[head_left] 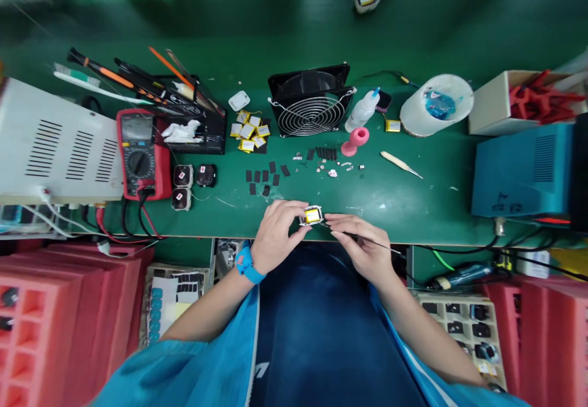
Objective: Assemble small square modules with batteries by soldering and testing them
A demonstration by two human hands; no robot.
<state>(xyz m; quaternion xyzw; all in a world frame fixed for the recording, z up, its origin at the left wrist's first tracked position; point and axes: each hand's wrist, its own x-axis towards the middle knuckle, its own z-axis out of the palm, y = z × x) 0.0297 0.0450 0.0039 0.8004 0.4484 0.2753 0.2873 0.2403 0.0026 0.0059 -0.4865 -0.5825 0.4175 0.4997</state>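
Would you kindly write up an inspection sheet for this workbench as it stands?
Surface: green bench mat, crowded along the back.
Job's things: small yellow-taped component, thin tool.
Clutter: red multimeter, black fan, pink spool, black pads.
Grippers: left hand pinches the component; right hand holds the thin tool.
Cables: multimeter leads trail off the front edge.
Surroundings: red foam trays, blue box.

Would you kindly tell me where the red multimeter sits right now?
In the head view the multimeter lies on the left of the green bench, against the white vented box, with the black tool tray at its right.
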